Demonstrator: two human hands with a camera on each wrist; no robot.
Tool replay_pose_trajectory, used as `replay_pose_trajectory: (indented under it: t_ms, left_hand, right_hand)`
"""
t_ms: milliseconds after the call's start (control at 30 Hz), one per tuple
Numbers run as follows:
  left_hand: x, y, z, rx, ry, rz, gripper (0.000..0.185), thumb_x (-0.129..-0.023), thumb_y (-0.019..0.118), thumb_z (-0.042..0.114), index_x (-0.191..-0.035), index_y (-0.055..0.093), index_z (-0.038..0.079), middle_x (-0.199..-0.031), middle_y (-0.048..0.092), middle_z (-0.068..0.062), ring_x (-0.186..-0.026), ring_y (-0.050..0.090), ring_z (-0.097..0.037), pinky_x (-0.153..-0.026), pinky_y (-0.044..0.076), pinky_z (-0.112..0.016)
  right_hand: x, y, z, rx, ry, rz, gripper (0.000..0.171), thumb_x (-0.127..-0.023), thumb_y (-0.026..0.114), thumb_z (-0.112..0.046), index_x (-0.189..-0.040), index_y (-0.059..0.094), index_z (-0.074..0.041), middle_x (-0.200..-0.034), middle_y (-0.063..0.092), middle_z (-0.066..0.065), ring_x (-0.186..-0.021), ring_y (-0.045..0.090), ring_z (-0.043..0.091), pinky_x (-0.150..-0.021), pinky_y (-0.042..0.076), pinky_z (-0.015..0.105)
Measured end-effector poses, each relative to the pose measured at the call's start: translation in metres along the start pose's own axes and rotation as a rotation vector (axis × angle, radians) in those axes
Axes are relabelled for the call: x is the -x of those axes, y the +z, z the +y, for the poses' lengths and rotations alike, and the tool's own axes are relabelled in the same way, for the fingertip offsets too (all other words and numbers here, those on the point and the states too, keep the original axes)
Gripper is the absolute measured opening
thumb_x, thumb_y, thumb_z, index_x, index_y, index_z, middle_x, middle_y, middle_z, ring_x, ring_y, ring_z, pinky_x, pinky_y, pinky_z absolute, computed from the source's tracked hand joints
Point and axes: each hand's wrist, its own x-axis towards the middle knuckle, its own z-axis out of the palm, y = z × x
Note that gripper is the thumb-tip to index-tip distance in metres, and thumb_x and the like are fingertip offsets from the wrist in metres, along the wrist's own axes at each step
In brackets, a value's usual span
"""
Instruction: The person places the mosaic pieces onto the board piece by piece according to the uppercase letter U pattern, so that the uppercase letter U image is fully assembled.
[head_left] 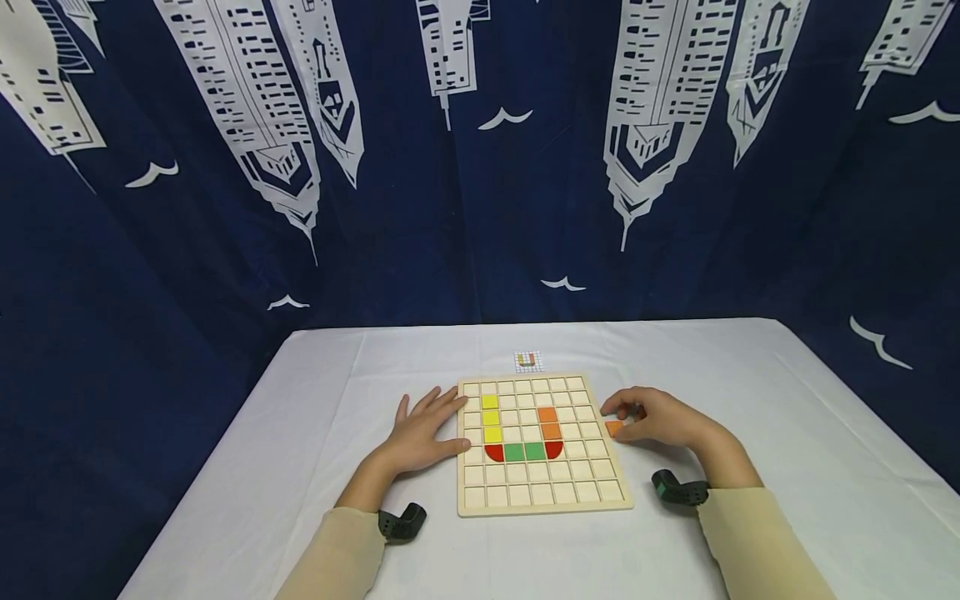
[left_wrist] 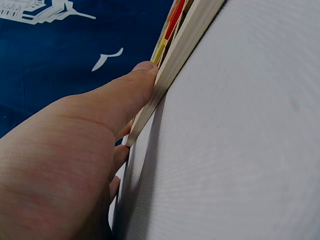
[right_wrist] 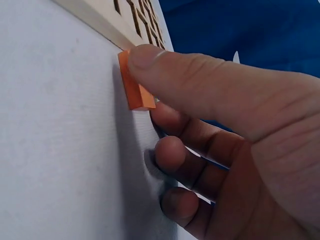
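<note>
Item: orange tile (head_left: 614,427) on the worktop (head_left: 750,400), just off the wooden grid board (head_left: 540,500) at 3 o'clock, our right hand (head_left: 663,421) pinching it; left hand (head_left: 420,433) flat, fingers spread, steadying the board's 9 o'clock edge; step judged: pick-up; next calls for lifting to the cell above the orange column (head_left: 549,422).

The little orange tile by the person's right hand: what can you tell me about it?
The orange tile is a small, flat square piece, plain orange, and looks like painted wood. It sits on the white tablecloth, just off the right edge of the wooden grid board, not in any cell. The right hand pinches it, thumb pressed on one edge, other fingers curled behind. In the wrist view it appears tipped up on edge.
</note>
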Motion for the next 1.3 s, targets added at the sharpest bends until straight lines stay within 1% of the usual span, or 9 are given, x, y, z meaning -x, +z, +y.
replay_pose_trajectory:
  t_ms: [133,367,500,733,967,1133,1300]
  left_hand:
    - [0.0009,-0.0006,0.001,-0.002,0.003,0.001,0.072,-0.085,0.062,0.054,-0.148,0.038,0.027,-0.16,0.025,0.005,-0.151,0.014,-0.026,-0.116,-0.006,-0.064]
    - [-0.0012,0.0,0.0007,-0.006,0.002,-0.006,0.073,-0.085,0.062,0.055,-0.148,0.037,0.027,-0.16,0.024,0.006,-0.151,0.013,-0.026,-0.116,-0.007,-0.064]
    - [-0.0021,0.0009,0.0006,-0.002,0.011,-0.004,0.073,-0.085,0.062,0.055,-0.148,0.038,0.026,-0.16,0.025,0.004,-0.15,0.014,-0.028,-0.115,-0.006,-0.065]
    - [-0.001,0.0008,0.0015,0.001,-0.004,-0.01,0.073,-0.085,0.063,0.054,-0.148,0.038,0.027,-0.16,0.025,0.005,-0.151,0.013,-0.026,-0.115,-0.006,-0.065]
    - [0.0,0.0,0.0016,-0.004,0.0,-0.01,0.073,-0.085,0.063,0.054,-0.148,0.038,0.026,-0.16,0.025,0.004,-0.15,0.014,-0.028,-0.115,-0.005,-0.065]
    - [0.0014,-0.0021,0.0029,-0.004,-0.004,-0.002,0.072,-0.085,0.064,0.052,-0.147,0.039,0.025,-0.16,0.026,0.003,-0.15,0.015,-0.028,-0.115,-0.005,-0.065]
    - [0.002,-0.0032,0.0048,0.004,-0.005,-0.001,0.072,-0.086,0.064,0.051,-0.147,0.039,0.025,-0.16,0.026,0.003,-0.15,0.014,-0.028,-0.116,-0.006,-0.065]
  right_hand:
    - [-0.0003,0.0011,0.0012,0.012,0.015,-0.006,0.031,-0.078,0.078,-0.017,-0.107,0.068,-0.013,-0.101,0.063,0.002,-0.087,0.051,0.016,-0.07,0.044,0.021]
    - [-0.001,0.0022,0.0042,0.021,0.033,0.004,0.027,-0.079,0.077,-0.012,-0.104,0.067,-0.013,-0.096,0.061,0.002,-0.084,0.049,0.016,-0.069,0.044,0.021]
    - [-0.0008,0.0023,0.0052,0.025,0.033,0.015,0.025,-0.079,0.076,-0.012,-0.102,0.067,-0.012,-0.096,0.062,0.001,-0.087,0.05,0.017,-0.07,0.043,0.021]
    - [0.0,0.0037,0.0051,0.025,0.031,0.013,0.022,-0.08,0.075,-0.012,-0.101,0.067,-0.014,-0.096,0.062,0.0,-0.087,0.049,0.017,-0.071,0.043,0.021]
    - [-0.0009,0.0042,0.0051,0.036,0.028,0.019,0.022,-0.08,0.076,-0.013,-0.1,0.067,-0.015,-0.095,0.062,0.0,-0.086,0.049,0.017,-0.07,0.042,0.022]
    - [-0.0033,0.0046,0.0049,0.021,0.023,0.035,0.023,-0.08,0.076,-0.014,-0.101,0.067,-0.014,-0.096,0.063,0.0,-0.086,0.05,0.017,-0.071,0.044,0.022]
    - [-0.0062,0.0036,0.0029,0.015,0.024,0.077,0.025,-0.079,0.077,-0.014,-0.102,0.067,-0.014,-0.098,0.061,0.002,-0.083,0.049,0.017,-0.069,0.044,0.023]
